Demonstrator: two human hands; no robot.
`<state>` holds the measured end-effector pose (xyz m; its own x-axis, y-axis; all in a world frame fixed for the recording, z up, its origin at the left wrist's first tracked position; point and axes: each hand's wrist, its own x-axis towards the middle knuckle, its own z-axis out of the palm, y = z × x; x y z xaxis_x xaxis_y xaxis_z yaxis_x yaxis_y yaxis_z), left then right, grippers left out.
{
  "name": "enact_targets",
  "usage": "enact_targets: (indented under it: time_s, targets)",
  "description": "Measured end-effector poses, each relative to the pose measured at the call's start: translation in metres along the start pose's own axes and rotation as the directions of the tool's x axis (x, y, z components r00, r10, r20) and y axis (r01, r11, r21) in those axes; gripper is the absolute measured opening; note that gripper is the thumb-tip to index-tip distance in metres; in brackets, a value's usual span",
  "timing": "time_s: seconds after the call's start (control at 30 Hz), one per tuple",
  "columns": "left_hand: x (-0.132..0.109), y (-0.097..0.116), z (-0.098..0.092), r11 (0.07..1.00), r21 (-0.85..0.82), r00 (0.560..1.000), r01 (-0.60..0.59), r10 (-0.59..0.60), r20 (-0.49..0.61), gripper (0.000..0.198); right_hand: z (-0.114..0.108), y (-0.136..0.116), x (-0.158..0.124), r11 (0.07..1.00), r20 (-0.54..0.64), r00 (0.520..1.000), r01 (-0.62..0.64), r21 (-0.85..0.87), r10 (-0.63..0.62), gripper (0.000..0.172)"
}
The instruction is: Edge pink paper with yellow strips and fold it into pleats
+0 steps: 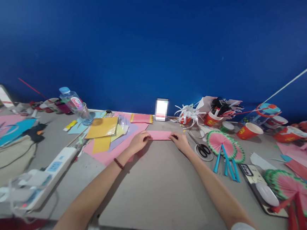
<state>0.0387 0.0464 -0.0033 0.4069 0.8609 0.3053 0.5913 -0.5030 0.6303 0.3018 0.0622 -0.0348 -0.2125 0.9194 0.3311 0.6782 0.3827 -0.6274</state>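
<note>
A narrow strip of pink paper [160, 135] lies crosswise on the grey table in front of me. My left hand [141, 139] pinches its left end, fingers closed, with a dark red beaded bracelet on that wrist. At the other end, my right hand [178, 141] closes its fingertips on the strip's right edge. Just beyond the paper, a phone-like upright screen [161, 109] leans near the blue wall. Black-handled scissors [203, 150] rest right of my right hand, over a roll of tape.
Coloured paper sheets [106, 129] and a tilted plastic bottle [76, 105] are at left, with a white power strip [51, 178] nearer me. Watermelon-patterned paper fans [221, 143], red paper cups [249, 131], and a phone [255, 178] under a white mouse [266, 194] occupy the right.
</note>
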Motion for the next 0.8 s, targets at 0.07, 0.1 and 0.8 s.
enact_targets:
  time_s: [0.07, 0.1, 0.8]
  targets:
    - [0.0, 0.0, 0.0, 0.999, 0.03, 1.0, -0.021, 0.02, 0.013, 0.014, 0.0, -0.001, -0.001, 1.0, -0.008, 1.0, 0.009, -0.012, -0.009, 0.025]
    - [0.0, 0.0, 0.0, 0.999, 0.045, 0.999, -0.03, 0.029, 0.019, 0.012, -0.001, -0.002, -0.002, 1.0, -0.009, 1.0, 0.015, -0.018, -0.015, 0.024]
    - [-0.003, -0.006, 0.005, 0.94, 0.319, 0.992, -0.123, 0.122, 0.023, 0.02, -0.024, -0.005, -0.004, 0.967, 0.238, 0.962, 0.177, -0.182, -0.131, 0.011]
